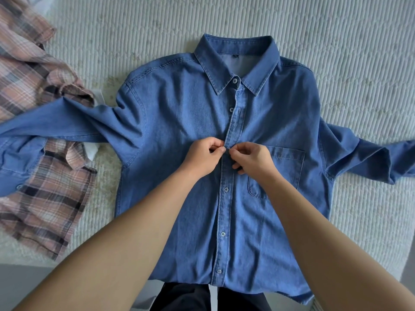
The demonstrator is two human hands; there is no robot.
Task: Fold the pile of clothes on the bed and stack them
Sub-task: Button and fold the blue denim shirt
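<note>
Two hands [226, 157] pinching denim shirt [179, 135], plaid shirt [45, 198] beside

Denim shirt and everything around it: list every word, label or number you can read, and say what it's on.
No text can be read.
The small dark neck tag inside the denim shirt collar is too small to read.
The plaid shirt shows no print.

Denim shirt [179, 122]: button under my fingertips [221, 149] hidden; both cuffs cut off by frame edges. Plaid shirt [45, 198]: partly under the denim sleeve, upper part cropped. Collar label: too small, perhaps a size tag.
</note>
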